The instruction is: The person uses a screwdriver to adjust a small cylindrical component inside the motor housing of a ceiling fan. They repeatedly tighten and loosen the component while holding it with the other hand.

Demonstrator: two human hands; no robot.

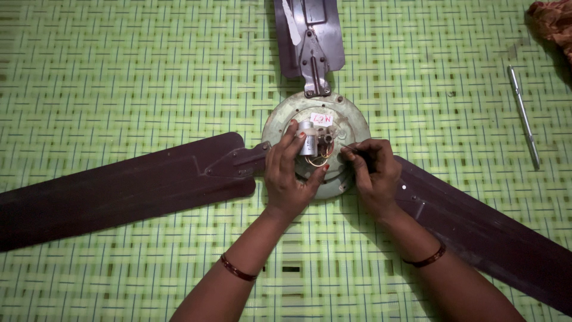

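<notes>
A ceiling fan lies flat on a green woven mat (119,77). Its round motor body (351,122) sits right under both hands.

The left hand (289,176) rests on the left part of the round body. Its thumb and fingers are closed around a small silver can-shaped part (307,136) that stands on the middle of the fan. Some thin orange wires (322,160) curl just beside that hand, between the two hands.

The right hand (372,170) is on the right side of the round body. Its fingers are pinched tight on a thin dark tool (348,147). The tip of the tool points to the middle of the fan, close to the silver part. The two hands are near each other but do not touch.

One dark brown blade (119,185) goes out to the left of the left hand. Another brown blade (488,238) goes out past the right hand and under that arm. A third blade (310,30) goes away above both hands.

Each wrist has a thin dark bangle (237,269). A silver pen-like stick (524,116) lies on the mat far off to the right of the right hand. A bit of orange cloth (554,21) sits in the top corner beyond it.
</notes>
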